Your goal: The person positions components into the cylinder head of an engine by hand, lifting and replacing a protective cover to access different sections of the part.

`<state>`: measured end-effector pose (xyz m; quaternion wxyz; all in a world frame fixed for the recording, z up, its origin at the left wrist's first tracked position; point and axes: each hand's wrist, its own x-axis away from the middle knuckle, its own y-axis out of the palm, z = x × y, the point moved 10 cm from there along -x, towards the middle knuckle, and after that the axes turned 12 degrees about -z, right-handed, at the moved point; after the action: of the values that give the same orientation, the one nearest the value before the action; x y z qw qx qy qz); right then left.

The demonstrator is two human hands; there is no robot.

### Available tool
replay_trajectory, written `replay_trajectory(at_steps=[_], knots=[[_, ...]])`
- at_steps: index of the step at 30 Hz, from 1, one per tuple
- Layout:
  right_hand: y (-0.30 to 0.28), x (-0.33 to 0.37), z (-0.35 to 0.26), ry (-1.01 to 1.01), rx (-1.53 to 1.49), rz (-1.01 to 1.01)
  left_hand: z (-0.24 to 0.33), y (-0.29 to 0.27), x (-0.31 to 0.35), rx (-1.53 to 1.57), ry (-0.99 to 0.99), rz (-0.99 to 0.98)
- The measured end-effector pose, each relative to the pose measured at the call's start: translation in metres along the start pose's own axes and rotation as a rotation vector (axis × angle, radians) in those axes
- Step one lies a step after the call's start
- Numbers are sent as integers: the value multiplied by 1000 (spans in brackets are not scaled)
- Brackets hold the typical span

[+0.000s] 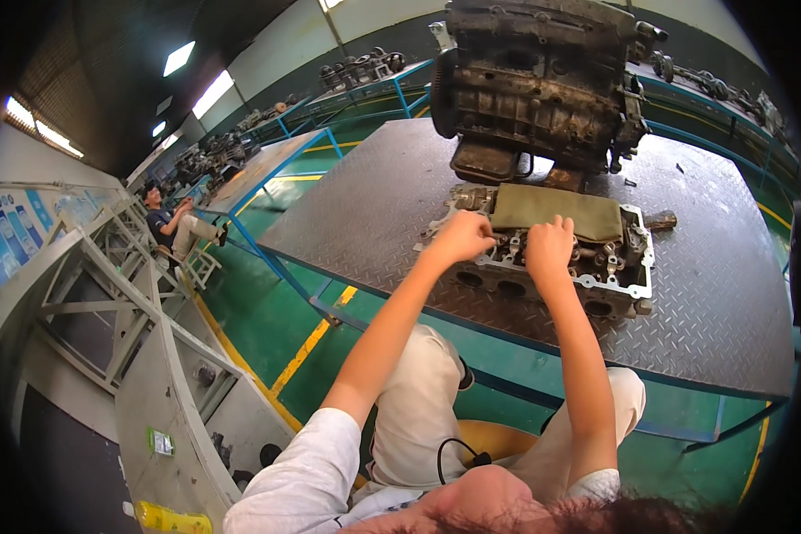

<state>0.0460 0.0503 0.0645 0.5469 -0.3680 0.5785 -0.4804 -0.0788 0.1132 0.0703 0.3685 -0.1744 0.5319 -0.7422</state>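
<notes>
A cylinder head (632, 283) lies on the metal table in front of me, its pale rim and round side ports showing. Across its far part is spread a folded olive-green cloth (556, 212). My left hand (465, 238) is over the head's left end, fingers curled together in a pinch near the cloth's left edge. My right hand (552, 242) bends down at the cloth's near edge, over the valve gear, with its fingers drawn together. Whatever the fingertips of either hand hold is hidden or too small to make out.
A big dark engine block (543, 80) stands right behind the cylinder head. A short metal part (660, 221) lies at the head's right end. The tread-plate table (365, 205) has a blue frame. Left, a person (182, 227) sits by another table; a yellow bottle (171, 518) is lower left.
</notes>
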Motion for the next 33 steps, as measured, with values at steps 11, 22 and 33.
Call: replay_trajectory(at_steps=[11, 22, 33], knots=[[-2, -1, 0, -1, -13, 87, 7, 29, -23, -261, 30, 3], [3, -5, -8, 9, -94, 78, 20, 38, -18, -542, 120, 34], [-2, -3, -2, 0, -90, 107, 31, 40, -18, -560, 184, 77]])
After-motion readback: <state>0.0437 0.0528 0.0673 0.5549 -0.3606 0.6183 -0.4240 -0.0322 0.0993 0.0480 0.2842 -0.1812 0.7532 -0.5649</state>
